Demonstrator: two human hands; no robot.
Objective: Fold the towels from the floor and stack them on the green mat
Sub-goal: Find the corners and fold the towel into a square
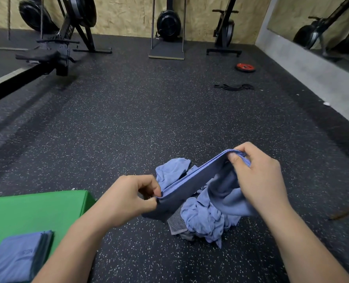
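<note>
A blue towel (192, 180) is stretched in the air between both hands, doubled over along its top edge. My left hand (126, 199) pinches its near left corner. My right hand (257, 176) grips the far right corner, higher up, and the rest of the cloth sags below it. Under the held towel a crumpled heap of blue towels (204, 219) lies on the speckled black floor. The green mat (32, 209) sits at the lower left, and a stack of folded blue towels (16, 258) rests on its near part.
A rowing machine rail (22, 78) crosses the left side. Exercise machines (168, 23) stand along the far wall. A red weight plate (245, 67) and black straps (234, 87) lie on the floor at the right rear. A grey ledge (312, 78) runs along the right wall.
</note>
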